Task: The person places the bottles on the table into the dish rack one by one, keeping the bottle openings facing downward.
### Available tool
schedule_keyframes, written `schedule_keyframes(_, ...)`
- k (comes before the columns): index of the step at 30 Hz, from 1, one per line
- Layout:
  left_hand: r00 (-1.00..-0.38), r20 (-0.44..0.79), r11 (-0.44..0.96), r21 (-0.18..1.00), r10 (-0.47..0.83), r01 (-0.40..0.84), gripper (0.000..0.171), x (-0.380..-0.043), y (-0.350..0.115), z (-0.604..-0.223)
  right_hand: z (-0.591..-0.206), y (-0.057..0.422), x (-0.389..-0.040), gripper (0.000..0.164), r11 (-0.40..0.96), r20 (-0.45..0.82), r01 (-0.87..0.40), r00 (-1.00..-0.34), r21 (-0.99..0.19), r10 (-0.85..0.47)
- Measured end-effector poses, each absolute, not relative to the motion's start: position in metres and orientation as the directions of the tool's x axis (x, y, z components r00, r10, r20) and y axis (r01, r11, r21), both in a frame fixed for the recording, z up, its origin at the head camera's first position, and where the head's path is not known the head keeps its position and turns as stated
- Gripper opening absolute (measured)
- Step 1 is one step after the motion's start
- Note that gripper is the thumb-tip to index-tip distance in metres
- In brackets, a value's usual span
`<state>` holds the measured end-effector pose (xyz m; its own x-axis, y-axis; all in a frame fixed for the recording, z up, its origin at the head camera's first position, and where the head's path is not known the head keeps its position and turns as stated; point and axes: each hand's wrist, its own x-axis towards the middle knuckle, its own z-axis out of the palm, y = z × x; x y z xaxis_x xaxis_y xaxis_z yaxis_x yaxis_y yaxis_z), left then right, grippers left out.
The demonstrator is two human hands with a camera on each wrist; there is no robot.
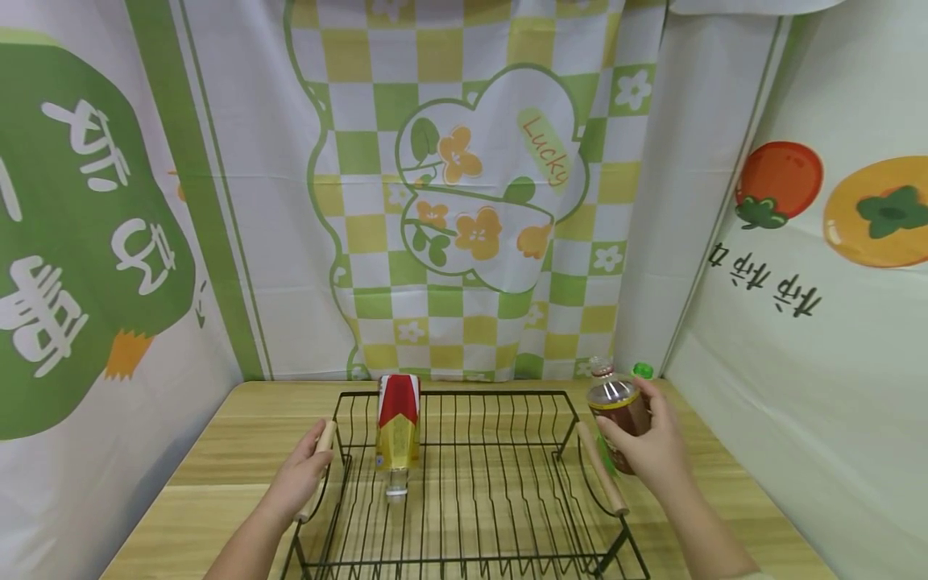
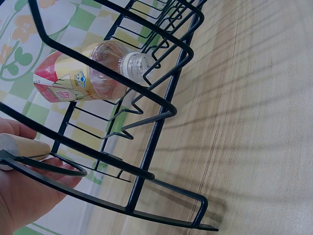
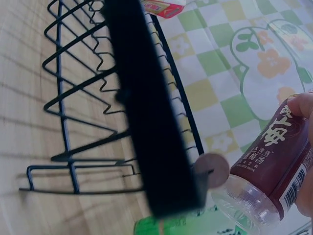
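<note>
My left hand (image 1: 297,475) grips the left wooden handle (image 2: 27,149) of a black wire dish rack (image 1: 500,557). Inside the rack, toward its left, a red-and-yellow-labelled bottle (image 1: 399,427) stands neck down, its clear neck near the wires. Beyond the rack's right side, my right hand (image 1: 656,443) holds a plum drink bottle (image 1: 625,415) with a dark maroon label, neck up and tilted. Its clear base (image 3: 247,205) shows in the right wrist view. Just behind it is a green-capped bottle (image 1: 642,370), mostly hidden.
The rack's right wooden handle (image 1: 602,467) sticks up close to the held bottle. A light wooden table (image 1: 196,475) lies beneath everything. Printed cloth (image 1: 486,322) hangs behind the table, with more cloth at both sides.
</note>
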<state>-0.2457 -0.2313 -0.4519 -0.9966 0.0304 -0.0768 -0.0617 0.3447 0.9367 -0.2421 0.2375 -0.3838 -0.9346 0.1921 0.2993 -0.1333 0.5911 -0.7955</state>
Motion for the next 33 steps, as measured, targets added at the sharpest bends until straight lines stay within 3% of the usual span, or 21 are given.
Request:
schedule_keyframes(18, -0.997, -0.071, 0.34, 0.939, 0.035, -0.055, 0.066, -0.245, -0.232, -0.453, -0.369, 0.205, -0.253, 0.086, 0.582, 0.334, -0.214, -0.937, -0.785, 0.106)
schedule_keyframes(33, -0.996, -0.081, 0.337, 0.939, 0.03, -0.066, 0.067, -0.246, -0.232, -0.453, -0.388, 0.17, -0.264, 0.08, 0.582, 0.357, -0.279, -0.934, -0.764, 0.021)
